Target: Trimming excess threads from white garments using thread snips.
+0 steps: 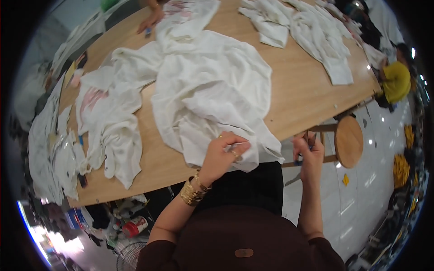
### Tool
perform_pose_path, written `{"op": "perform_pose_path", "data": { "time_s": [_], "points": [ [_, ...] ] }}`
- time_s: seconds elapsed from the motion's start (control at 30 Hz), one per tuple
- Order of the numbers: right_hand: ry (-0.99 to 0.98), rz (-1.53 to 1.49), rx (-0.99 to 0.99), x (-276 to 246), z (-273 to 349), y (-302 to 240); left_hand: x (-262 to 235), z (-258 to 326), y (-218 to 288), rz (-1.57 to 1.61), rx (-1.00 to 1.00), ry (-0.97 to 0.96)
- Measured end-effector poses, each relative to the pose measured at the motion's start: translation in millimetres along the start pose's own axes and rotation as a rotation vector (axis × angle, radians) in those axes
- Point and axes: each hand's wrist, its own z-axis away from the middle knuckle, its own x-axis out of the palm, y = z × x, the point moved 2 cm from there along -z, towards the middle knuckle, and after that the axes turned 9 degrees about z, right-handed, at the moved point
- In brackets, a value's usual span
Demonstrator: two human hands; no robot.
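A large white garment lies rumpled across the wooden table, its near edge hanging over toward my lap. My left hand, with rings and gold bracelets, is over that near edge, thumb and fingertips pinched together. Whatever is between those fingertips is too small to make out. Off the table's edge to the right, my right hand is closed around small blue-handled thread snips. The fingers partly cover the snips, so whether the blades are apart does not show.
More white garments lie at left, some with reddish patches, and others at far right. Another person's hand rests at the table's far side. A round wooden stool stands right of the table. Someone in yellow sits beyond.
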Motion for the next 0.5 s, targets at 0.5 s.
{"op": "perform_pose_path", "data": {
  "time_s": [0.5],
  "points": [
    [-0.117, 0.456, -0.457, 38, 8, 3, 3, 6, 1, 0.127, -0.119, -0.003]
  ]
}}
